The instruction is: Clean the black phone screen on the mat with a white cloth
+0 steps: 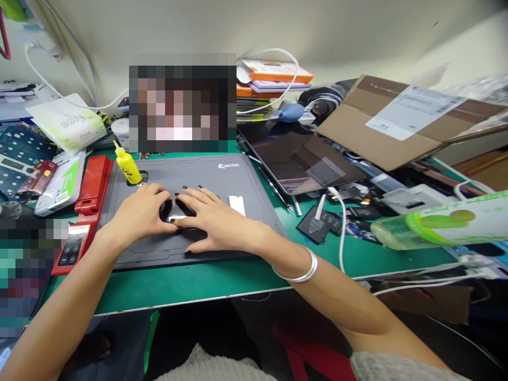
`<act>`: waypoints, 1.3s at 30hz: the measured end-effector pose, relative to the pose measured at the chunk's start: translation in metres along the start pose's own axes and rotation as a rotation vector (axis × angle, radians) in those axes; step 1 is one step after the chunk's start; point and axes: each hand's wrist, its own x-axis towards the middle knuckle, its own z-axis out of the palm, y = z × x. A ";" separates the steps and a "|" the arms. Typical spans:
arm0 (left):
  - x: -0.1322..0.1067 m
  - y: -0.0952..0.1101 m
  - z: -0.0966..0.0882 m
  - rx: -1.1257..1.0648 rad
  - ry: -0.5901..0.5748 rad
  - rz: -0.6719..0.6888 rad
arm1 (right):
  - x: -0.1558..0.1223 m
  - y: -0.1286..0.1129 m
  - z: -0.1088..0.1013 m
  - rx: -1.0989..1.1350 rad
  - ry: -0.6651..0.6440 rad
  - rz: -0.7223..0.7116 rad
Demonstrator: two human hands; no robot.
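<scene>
A dark, flat, phone-like device (178, 210) with a shiny light patch lies on the grey work mat (234, 177), mostly covered by my hands. My left hand (143, 210) curls around its left side, the thumb along the near edge and the fingertips at the far side. Over its right part, my right hand (217, 218) lies with fingers spread, the forefinger on the device's upper edge and the thumb apart on the mat. Just right of that hand is a small white piece (237, 205). A yellow squeeze bottle (127, 165) stands behind my left hand.
Left of the mat lies a red tool with a button panel (92, 196). A large dark screen (297, 156) rests at the right, near pens (274, 186) and black batteries (315, 225). Beyond are an open cardboard box (357, 127), a tilted plastic cup (432, 221) and white cables (343, 233).
</scene>
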 end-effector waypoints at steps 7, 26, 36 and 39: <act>0.000 0.005 -0.004 0.027 -0.049 -0.037 | -0.019 0.022 -0.015 0.029 0.013 0.057; -0.001 0.009 -0.005 0.038 -0.065 -0.055 | -0.028 0.056 -0.016 0.048 0.059 0.252; -0.001 0.008 -0.004 0.018 -0.047 -0.050 | -0.016 0.048 -0.003 0.097 0.114 0.208; 0.000 0.008 -0.004 0.008 -0.036 -0.045 | -0.009 0.044 0.002 0.095 0.107 0.205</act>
